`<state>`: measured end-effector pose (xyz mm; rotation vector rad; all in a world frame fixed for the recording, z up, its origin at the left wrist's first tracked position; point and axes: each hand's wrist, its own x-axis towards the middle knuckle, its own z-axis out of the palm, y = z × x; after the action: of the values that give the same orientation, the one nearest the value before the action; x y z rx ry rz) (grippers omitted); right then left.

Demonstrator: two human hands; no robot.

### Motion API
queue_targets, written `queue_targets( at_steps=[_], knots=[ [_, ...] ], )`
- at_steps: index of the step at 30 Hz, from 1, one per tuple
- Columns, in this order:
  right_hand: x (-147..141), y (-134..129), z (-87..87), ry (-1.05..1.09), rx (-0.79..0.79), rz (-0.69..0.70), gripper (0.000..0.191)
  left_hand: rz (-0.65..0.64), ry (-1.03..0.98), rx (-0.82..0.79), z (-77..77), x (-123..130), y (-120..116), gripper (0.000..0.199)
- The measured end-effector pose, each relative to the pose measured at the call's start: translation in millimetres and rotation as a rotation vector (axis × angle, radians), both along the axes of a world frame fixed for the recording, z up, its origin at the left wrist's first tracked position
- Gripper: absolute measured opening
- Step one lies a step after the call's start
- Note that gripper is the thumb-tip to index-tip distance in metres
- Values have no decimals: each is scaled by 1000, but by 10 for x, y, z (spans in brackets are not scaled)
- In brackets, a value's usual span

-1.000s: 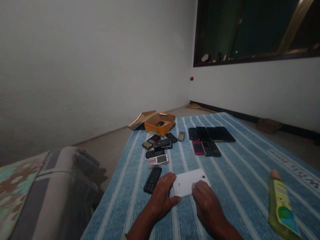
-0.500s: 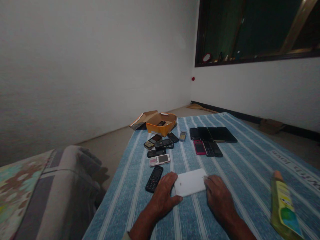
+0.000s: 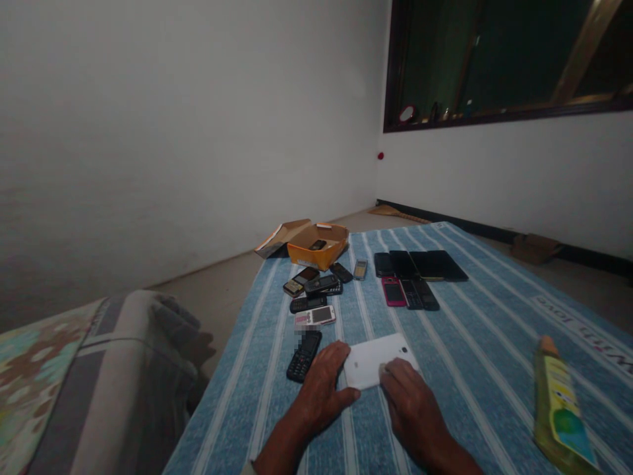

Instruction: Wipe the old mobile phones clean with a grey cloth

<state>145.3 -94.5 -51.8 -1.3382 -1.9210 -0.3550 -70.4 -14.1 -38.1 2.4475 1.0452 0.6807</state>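
A white phone lies back up on the blue striped cloth, its camera lens near the upper right corner. My left hand holds its left end, thumb at the lower edge and fingers at the upper left. My right hand rests on the phone's right half with the fingers pressed together; a small pale thing shows at the fingertips, too small to name. A black keypad phone lies just left of my left hand.
Several phones lie beyond my left hand, before an open orange box. More phones stand in two rows at the back right. A yellow-green bottle lies at the right.
My right hand has moved left from the phone's right edge onto its back, uncovering the camera lens. My left hand stays at the left end.
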Motion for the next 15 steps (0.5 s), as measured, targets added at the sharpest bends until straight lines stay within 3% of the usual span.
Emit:
queue_targets(
  at_steps=[9, 15],
  knots=[
    [332, 85, 58, 46, -45, -139, 31, -9, 13, 3, -14, -20, -8, 73],
    [210, 36, 40, 36, -32, -110, 37, -16, 1, 15, 35, -5, -25, 71]
  ],
)
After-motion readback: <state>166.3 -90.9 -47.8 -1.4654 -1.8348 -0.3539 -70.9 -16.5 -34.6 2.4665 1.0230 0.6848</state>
